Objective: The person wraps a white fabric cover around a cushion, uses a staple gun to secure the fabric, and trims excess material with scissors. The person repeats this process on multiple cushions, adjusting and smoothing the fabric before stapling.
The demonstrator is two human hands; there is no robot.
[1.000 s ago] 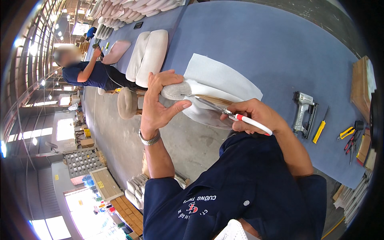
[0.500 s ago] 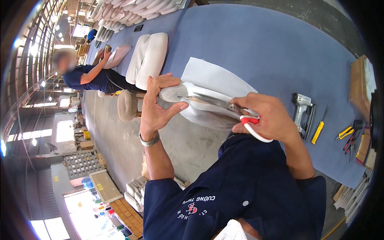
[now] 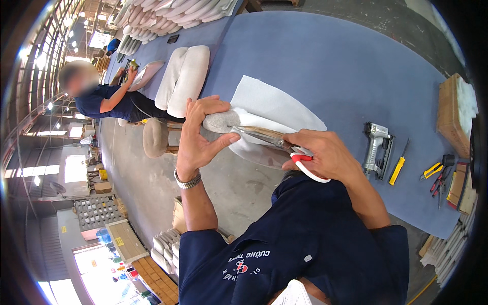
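Workshop floor of grey concrete runs along a long blue-covered desk (image 3: 325, 61), where another person in a dark blue shirt (image 3: 101, 99) bends over a cushion at far left. Nearer, the left hand (image 3: 201, 134), a metal watch on its wrist, closes its grip around the end of a pale grey upholstered pad (image 3: 221, 122) held at the desk's edge, above a white sheet of fabric (image 3: 274, 101). Long steel scissors with red-and-white handles (image 3: 277, 140) reach the pad, their blades near closed; the right hand (image 3: 325, 152) grips the handles. Compared with a second ago, the right hand has drawn lower and the scissors' tip has moved along the pad. A grey pneumatic staple gun (image 3: 377, 147) and yellow utility knife (image 3: 397, 168) lie well to the right.
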